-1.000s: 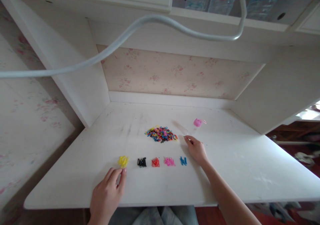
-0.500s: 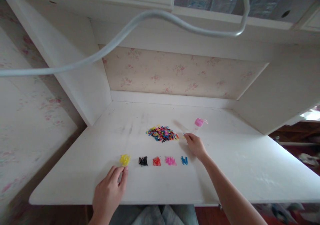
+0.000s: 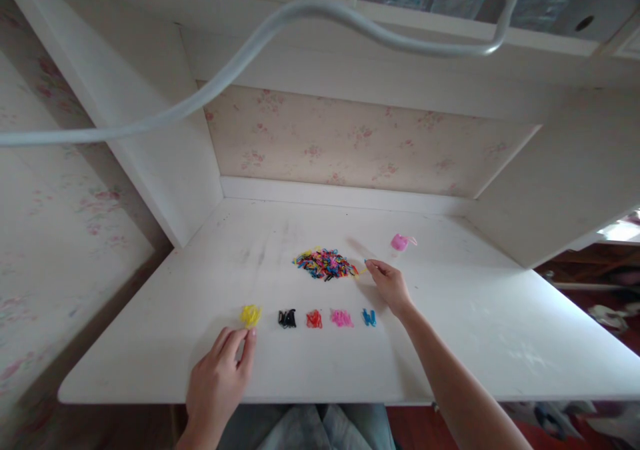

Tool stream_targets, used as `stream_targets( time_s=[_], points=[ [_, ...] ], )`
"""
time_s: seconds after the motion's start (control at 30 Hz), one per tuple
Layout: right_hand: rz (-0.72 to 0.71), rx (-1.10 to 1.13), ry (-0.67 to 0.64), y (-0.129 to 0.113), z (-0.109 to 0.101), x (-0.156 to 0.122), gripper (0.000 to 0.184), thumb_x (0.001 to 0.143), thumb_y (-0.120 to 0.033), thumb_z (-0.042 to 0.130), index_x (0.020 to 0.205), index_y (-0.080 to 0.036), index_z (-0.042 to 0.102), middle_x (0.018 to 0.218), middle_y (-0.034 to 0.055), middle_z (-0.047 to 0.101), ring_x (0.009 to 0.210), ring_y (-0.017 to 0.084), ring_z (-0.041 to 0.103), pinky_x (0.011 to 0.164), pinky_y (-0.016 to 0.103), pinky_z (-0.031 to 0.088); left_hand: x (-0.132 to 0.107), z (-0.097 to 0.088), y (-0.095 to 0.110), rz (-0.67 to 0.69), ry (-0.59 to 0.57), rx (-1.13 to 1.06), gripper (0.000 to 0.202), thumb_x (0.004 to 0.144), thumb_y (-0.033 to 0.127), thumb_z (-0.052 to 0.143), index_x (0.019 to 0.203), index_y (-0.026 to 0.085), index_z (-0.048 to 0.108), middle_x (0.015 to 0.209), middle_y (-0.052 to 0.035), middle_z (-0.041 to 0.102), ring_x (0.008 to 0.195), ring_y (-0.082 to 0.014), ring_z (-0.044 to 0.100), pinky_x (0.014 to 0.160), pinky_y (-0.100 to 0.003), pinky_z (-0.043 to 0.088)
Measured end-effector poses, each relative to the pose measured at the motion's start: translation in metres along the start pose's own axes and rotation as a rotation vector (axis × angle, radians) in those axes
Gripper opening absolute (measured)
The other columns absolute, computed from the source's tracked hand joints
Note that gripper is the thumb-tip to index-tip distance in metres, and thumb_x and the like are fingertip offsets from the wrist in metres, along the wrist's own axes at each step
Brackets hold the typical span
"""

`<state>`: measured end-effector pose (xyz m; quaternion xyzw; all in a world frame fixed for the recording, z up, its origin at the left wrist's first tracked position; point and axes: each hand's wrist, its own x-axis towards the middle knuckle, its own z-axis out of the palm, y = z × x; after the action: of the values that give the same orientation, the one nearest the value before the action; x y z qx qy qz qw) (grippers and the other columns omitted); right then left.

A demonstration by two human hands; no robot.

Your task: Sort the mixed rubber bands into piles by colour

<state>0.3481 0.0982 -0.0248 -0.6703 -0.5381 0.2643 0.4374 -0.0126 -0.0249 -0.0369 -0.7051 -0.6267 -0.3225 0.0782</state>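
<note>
Right hand [image 3: 391, 289] pinches small blue rubber band [image 3: 366, 261] beside mixed rubber-band pile [image 3: 326, 265]; left hand [image 3: 219, 371], fingertips nearly together at yellow rubber bands [image 3: 251, 315], hold unclear; bands likely light, soft, springy, best pinched at loop edge

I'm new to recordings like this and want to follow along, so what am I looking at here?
There is no robot: these are a person's own bare hands, seen by one camera worn on the head, looking forward and down. On the white desk lies a row of small piles, left to right: yellow, black, red, pink and blue. Behind them is a mixed-colour heap. The left hand has its fingertips at the yellow pile's near edge. The right hand, beside the heap, seems to pinch a tiny bluish piece.
</note>
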Motion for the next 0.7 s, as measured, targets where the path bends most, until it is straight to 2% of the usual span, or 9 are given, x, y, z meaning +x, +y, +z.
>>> stream_targets(
  time_s=[0.27, 0.47, 0.7],
  points=[
    [0.001, 0.001, 0.001, -0.0016, 0.0018, -0.0024, 0.056, 0.077, -0.065, 0.045, 0.087, -0.013, 0.065, 0.054, -0.0037, 0.045, 0.049, 0.009, 0.035, 0.046, 0.021, 0.025, 0.0002, -0.0009, 0.0009, 0.006, 0.002, -0.012, 0.021, 0.088, 0.035, 0.046, 0.082, 0.020, 0.059, 0.071, -0.0010, 0.062, 0.055, -0.0093, 0.057, 0.051, -0.018, 0.041],
    [-0.014, -0.011, -0.009, -0.0018, 0.0045, -0.0008, 0.050, 0.078, -0.063, 0.044, 0.076, -0.017, 0.062, 0.060, -0.0012, 0.054, 0.050, 0.010, 0.040, 0.049, 0.022, 0.030, -0.0011, 0.0000, -0.0002, -0.005, -0.014, 0.007, 0.020, 0.088, 0.036, 0.047, 0.083, 0.020, 0.059, 0.074, -0.0008, 0.062, 0.058, -0.0101, 0.058, 0.052, -0.020, 0.041],
    [0.037, 0.039, -0.060, -0.0022, 0.0049, -0.0022, 0.049, 0.078, -0.061, 0.044, 0.087, -0.017, 0.062, 0.070, 0.0016, 0.063, 0.042, 0.008, 0.038, 0.042, 0.021, 0.028, -0.0019, 0.0012, -0.0009, 0.001, -0.007, 0.012, 0.020, 0.088, 0.035, 0.048, 0.082, 0.020, 0.059, 0.071, -0.0003, 0.061, 0.055, -0.0095, 0.056, 0.052, -0.020, 0.039]
  ],
)
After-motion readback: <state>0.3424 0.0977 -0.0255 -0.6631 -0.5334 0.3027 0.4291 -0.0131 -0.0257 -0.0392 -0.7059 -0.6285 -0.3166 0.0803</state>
